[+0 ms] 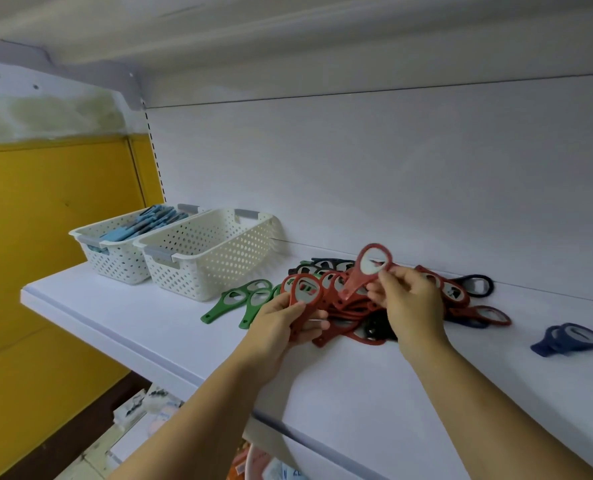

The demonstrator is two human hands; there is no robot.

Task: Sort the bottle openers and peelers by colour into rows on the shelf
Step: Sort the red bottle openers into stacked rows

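Observation:
A heap of red bottle openers (pixel 352 308) lies on the white shelf (pixel 149 323), mixed with black ones (pixel 322 265). My left hand (pixel 281 323) grips a small stack of red openers (pixel 305 294) by their handles. My right hand (pixel 409 303) pinches a single red opener (pixel 364 271) and lifts it tilted above the heap. Two or three green openers (pixel 239 303) lie to the left of the heap. Dark blue openers (pixel 568 337) sit apart at the right.
Two white perforated baskets stand at the back left; the far basket (pixel 115 251) holds light blue peelers (pixel 146 221), the near basket (pixel 215 258) shows nothing inside. One black opener (pixel 478 284) lies by the back wall. The shelf's front edge runs diagonally below my arms.

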